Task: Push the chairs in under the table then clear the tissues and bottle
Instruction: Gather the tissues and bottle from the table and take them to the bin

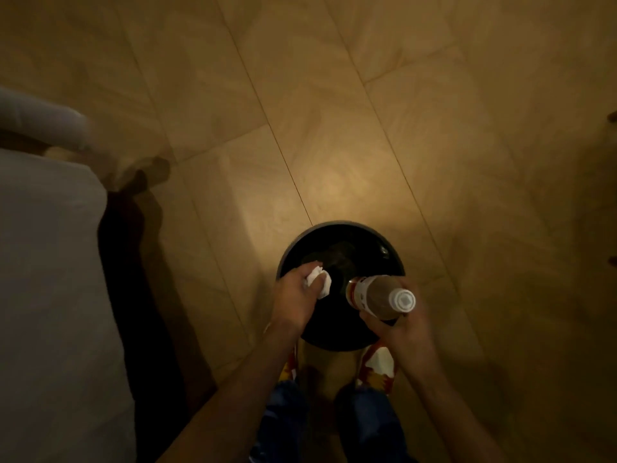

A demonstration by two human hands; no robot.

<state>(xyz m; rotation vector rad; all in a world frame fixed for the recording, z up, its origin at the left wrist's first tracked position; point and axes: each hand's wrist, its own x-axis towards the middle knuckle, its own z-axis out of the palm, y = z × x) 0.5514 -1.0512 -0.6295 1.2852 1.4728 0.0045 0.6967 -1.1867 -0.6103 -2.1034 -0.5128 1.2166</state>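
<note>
Over bin [387, 242], bottle [374, 295] label unreadable, tissues [319, 282]

We see the round black bin's [340, 242] mouth lying open directly beneath both hands, nothing covering it. Bare tiled floor [334, 111] spreads ahead and to the right; on the left a pale upholstered seat [50, 262] walls off that side.
</note>
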